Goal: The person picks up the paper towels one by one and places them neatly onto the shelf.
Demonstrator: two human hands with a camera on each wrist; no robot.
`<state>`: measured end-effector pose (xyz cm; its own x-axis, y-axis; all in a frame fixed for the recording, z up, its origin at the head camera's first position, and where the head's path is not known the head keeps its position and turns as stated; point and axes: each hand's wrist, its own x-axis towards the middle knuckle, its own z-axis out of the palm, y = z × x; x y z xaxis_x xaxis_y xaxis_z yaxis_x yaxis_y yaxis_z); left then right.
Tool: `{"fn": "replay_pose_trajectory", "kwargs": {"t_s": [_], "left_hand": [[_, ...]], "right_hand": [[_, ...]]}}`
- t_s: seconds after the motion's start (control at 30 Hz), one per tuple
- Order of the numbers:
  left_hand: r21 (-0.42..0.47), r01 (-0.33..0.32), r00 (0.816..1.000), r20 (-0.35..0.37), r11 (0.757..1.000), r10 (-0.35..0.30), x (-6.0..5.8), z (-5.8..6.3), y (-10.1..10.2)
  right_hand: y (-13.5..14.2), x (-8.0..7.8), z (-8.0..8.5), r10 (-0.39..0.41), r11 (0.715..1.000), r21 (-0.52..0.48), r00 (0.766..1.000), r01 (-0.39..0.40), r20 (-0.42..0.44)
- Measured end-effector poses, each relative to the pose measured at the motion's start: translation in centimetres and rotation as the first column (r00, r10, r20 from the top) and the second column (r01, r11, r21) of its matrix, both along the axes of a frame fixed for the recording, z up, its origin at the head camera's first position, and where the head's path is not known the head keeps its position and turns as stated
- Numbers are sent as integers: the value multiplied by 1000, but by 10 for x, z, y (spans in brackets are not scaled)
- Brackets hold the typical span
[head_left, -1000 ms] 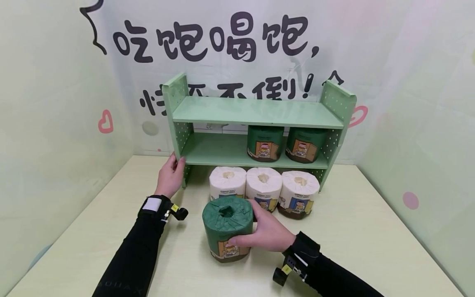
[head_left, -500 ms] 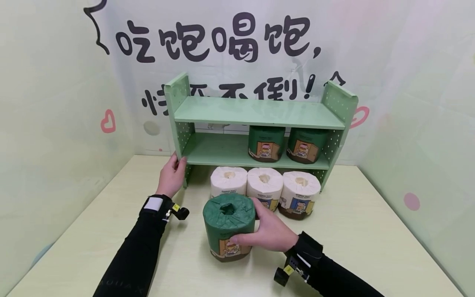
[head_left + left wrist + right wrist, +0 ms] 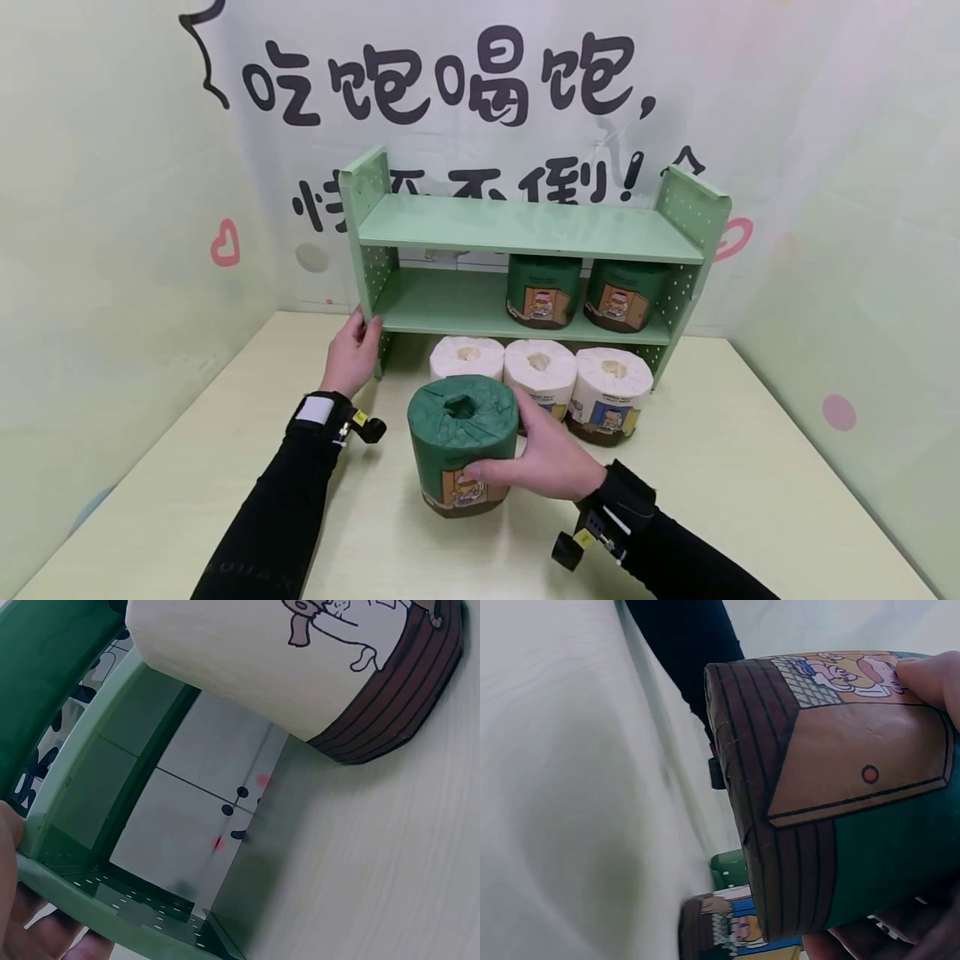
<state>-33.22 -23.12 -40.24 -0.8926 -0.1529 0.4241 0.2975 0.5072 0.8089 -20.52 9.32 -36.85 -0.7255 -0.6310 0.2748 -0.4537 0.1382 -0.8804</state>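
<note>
My right hand [image 3: 551, 454] grips a green-wrapped toilet paper roll [image 3: 450, 450] from its right side, thumb at the front. The roll is upright and appears to be held just above the table. In the right wrist view, the roll's printed side [image 3: 870, 757] sits between thumb and fingers. My left hand [image 3: 351, 357] holds the left side panel of the green two-tier shelf [image 3: 525, 225], with fingers [image 3: 90, 946] behind the panel in the left wrist view. Two green rolls [image 3: 543, 292] stand at the right of the middle level.
White-wrapped toilet paper rolls [image 3: 615, 392] stand in a row of three on the table [image 3: 750, 500] at the shelf's foot, directly behind the held roll. A printed cloth wall [image 3: 450, 150] rises behind the shelf, with side walls left and right.
The green roll in my right hand has risen slightly, covering more of the leftmost white roll. My left hand keeps its hold on the shelf. The whole head view has shifted a little.
</note>
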Motion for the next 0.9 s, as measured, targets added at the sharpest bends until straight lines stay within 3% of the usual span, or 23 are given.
{"fn": "replay_pose_trajectory", "kwargs": {"t_s": [0.33, 0.67, 0.9], "left_hand": [[-19, 7, 1000, -25, 1000, -8, 5, 4, 2], [-12, 6, 1000, -18, 1000, -6, 3, 3, 1], [-19, 15, 1000, -25, 1000, -15, 2, 1, 1]], "right_hand": [[-6, -6, 22, 32, 998, -45, 999, -33, -19], [-12, 11, 65, -38, 997, -60, 999, 38, -14], [-12, -20, 48, -62, 996, -74, 994, 56, -93]]}}
